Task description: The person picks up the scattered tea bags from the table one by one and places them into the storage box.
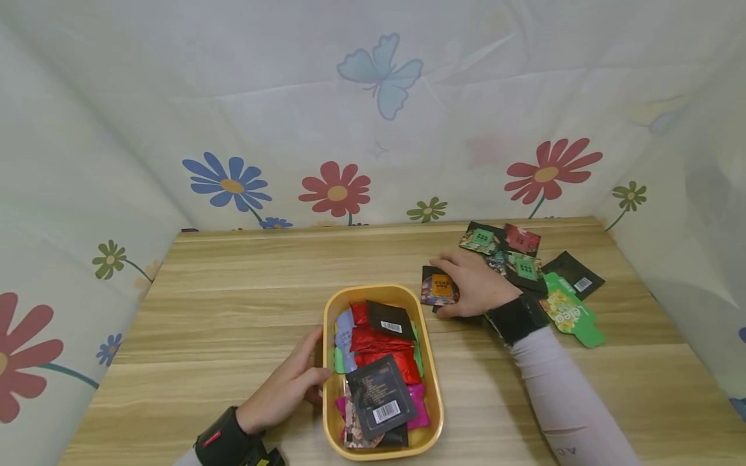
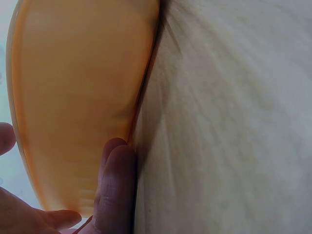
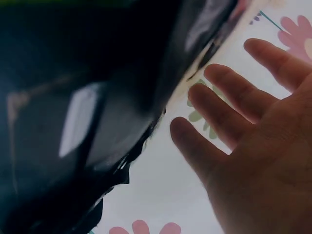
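Note:
A yellow plastic bin [image 1: 434, 414] holds black, red, purple and other packets. My left hand [image 1: 285, 388] rests at its left side, the fingers against the outer wall and the thumb at the rim; the left wrist view shows the fingertips [image 2: 119, 161] low on the wall. My right hand [image 1: 478, 285] is over the packets to the right of the bin, near a black packet with an orange label [image 1: 441, 285]. Its fingers [image 3: 234, 92] are straight and spread in the right wrist view, beside a large dark packet surface [image 3: 58, 122]. Its thumb is out of that view.
Right of the right hand lie green-labelled black packets [image 1: 526, 266], a red-labelled one [image 1: 522, 239], a plain black packet [image 1: 572, 275] and a green packet [image 1: 568, 310]. A flower-printed curtain [image 1: 280, 116] stands behind the wooden table [image 1: 233, 291].

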